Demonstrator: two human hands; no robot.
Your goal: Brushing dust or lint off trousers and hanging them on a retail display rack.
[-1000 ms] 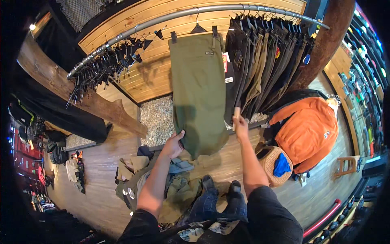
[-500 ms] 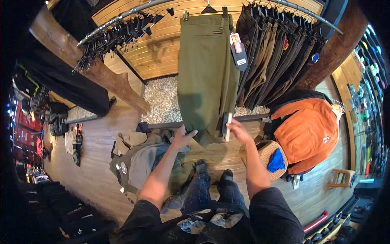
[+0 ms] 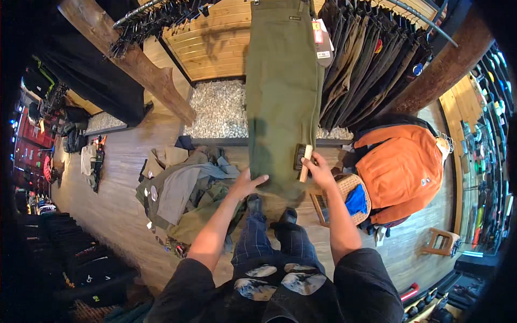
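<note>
Olive-green trousers (image 3: 283,91) hang from the rail in front of me, legs downward. Price tags (image 3: 321,40) dangle at the right of their waist. My left hand (image 3: 249,184) grips the left edge of the trousers near the hem, with the thumb lying over the front; cloth hides its other fingers. In my right hand (image 3: 321,171) is a brush (image 3: 307,162) with a pale wooden back and dark bristles. Its bristle side faces the right edge of the lower trouser leg; I cannot tell whether it touches.
Dark trousers (image 3: 361,70) hang packed at the right, and bare hangers (image 3: 156,27) at the left. Clothes (image 3: 183,188) lie heaped on the floor to my left. On my right are a woven stool (image 3: 362,215) with a blue cloth and an orange sweatshirt (image 3: 401,172). Log posts (image 3: 134,70) flank the rail.
The view has tilted down, so the trousers' waist sits at the top edge. My feet have shifted. Both hands keep their holds on the trousers and the brush.
</note>
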